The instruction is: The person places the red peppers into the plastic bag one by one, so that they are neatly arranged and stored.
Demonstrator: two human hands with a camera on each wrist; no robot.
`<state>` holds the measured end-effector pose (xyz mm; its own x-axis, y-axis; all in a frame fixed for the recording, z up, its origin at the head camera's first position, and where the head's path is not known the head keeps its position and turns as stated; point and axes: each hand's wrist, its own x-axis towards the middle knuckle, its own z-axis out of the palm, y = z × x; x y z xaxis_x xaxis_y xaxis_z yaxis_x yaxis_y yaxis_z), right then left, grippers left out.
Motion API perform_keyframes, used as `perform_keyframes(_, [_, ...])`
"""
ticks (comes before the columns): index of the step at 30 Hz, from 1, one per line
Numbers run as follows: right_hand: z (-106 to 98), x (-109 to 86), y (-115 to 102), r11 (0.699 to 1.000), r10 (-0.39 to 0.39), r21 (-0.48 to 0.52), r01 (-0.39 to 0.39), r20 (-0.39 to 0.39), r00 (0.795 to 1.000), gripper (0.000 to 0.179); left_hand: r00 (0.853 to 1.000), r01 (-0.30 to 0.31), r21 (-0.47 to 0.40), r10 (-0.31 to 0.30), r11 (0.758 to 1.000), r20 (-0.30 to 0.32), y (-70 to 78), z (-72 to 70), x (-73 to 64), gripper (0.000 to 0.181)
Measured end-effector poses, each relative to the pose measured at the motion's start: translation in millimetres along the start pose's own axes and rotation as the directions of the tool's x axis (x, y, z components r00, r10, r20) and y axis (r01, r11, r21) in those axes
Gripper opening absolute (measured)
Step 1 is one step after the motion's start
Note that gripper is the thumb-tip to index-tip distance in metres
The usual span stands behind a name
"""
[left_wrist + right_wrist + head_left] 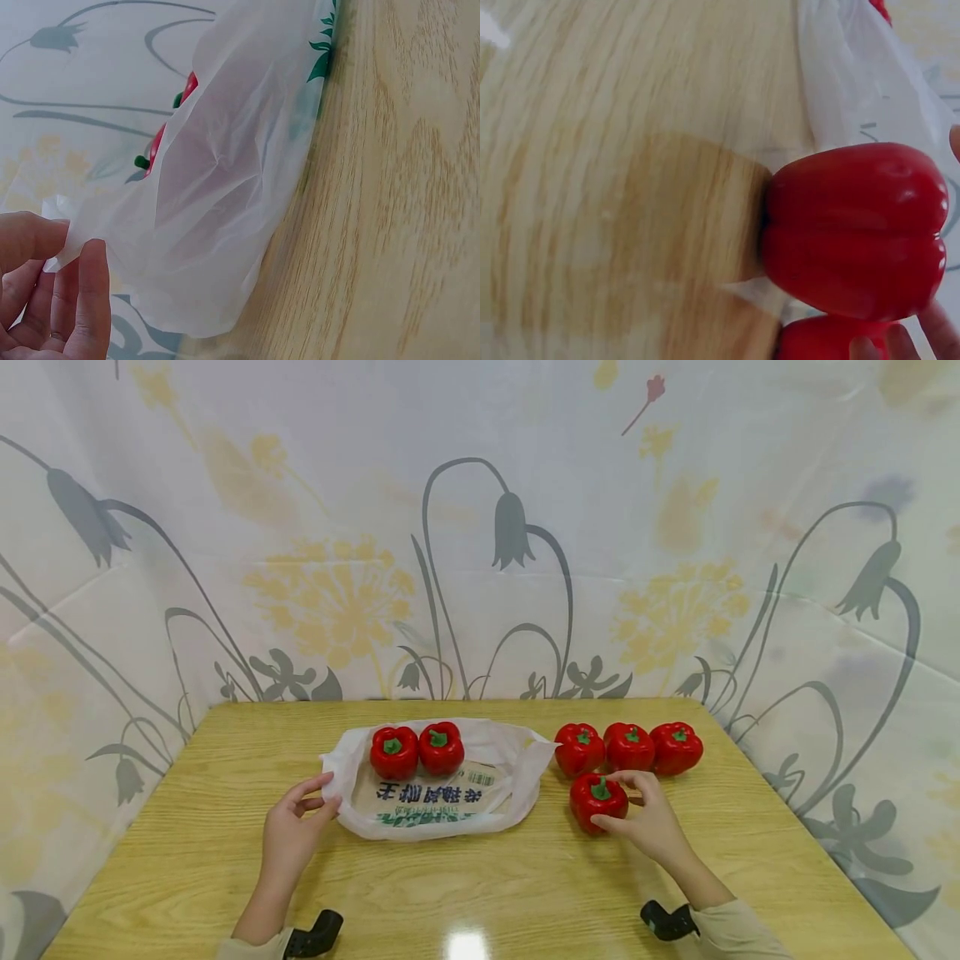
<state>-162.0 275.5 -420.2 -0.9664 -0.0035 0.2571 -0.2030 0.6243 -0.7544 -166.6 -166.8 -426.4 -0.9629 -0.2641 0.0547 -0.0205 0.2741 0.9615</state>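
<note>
A white plastic bag (442,831) with dark printed lettering lies spread on the table, its mouth facing up. Two red bell peppers with green stems, a left one (394,753) and a right one (442,748), sit in its far part. My left hand (294,827) pinches the bag's left edge between thumb and fingers, and the left wrist view shows the film (217,165) pulled taut. With my right hand (647,822) I grip another red bell pepper (855,229) right of the bag; whether it touches the table I cannot tell.
Three more red bell peppers stand in a row at the back right: one near the bag (579,750), a middle one (629,748) and an outer one (677,748). The wooden table (525,893) ends at a flower-printed curtain (480,610) behind and beside it.
</note>
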Motion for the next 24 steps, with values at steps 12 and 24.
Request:
perform_keyframes(12, [2, -5.3, 8, 0.996, 0.071, 0.041, -0.074, 0.059, 0.996, 0.057, 1.0, 0.0, -0.009, 0.0, 1.0, 0.008, -0.2, -0.2, -0.4, 0.037])
perform_keyframes(24, [5, -6.7, 14, 0.994, 0.095, 0.05, -0.095, 0.01, 0.995, 0.054, 1.0, -0.023, -0.005, 0.023, 1.0, -0.012, 0.0, -0.3, -1.7, 0.036])
